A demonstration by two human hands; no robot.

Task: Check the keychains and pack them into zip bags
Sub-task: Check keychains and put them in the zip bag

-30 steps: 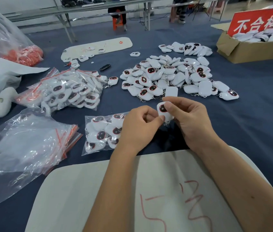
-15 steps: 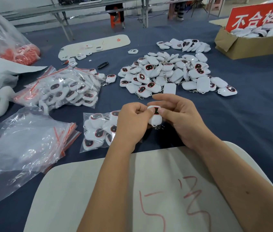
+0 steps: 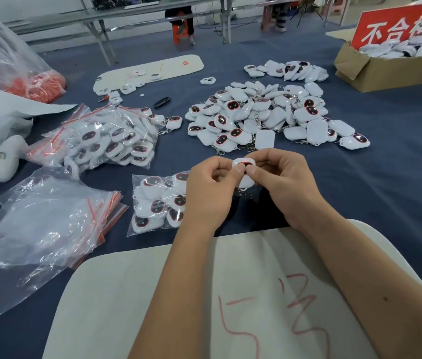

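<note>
Keychain [image 3: 243, 168] in question sat pinched between our two hands above the blue table [image 3: 386, 203], just in front of the loose pile [image 3: 259, 117]. Half a second before, our thumbs had covered most of its dark face; now both thumbs pressed side by side on its lower half and a small red light showed near its top edge. Our left hand [image 3: 208, 195] curled its fingers round the left side of it, and our right hand [image 3: 287, 182] gripped the right side, thumb on the face. Its metal clip hung below, mostly hidden by our hands and hard to make out. A zip bag [image 3: 155, 203] with several keychains lay just left of our left hand, its right edge covered by the wrist. Farther left we saw a fuller bag [image 3: 106, 138] and a stack of empty bags [image 3: 49, 224], the lower left of it cut off. On the pale board [image 3: 127, 307] under our forearms we read a red "5" and another red scrawl we could not decipher. At top right a box [image 3: 375, 71] carried a red sign [image 3: 406, 24] reading "不合格", the rest cut off.
</note>
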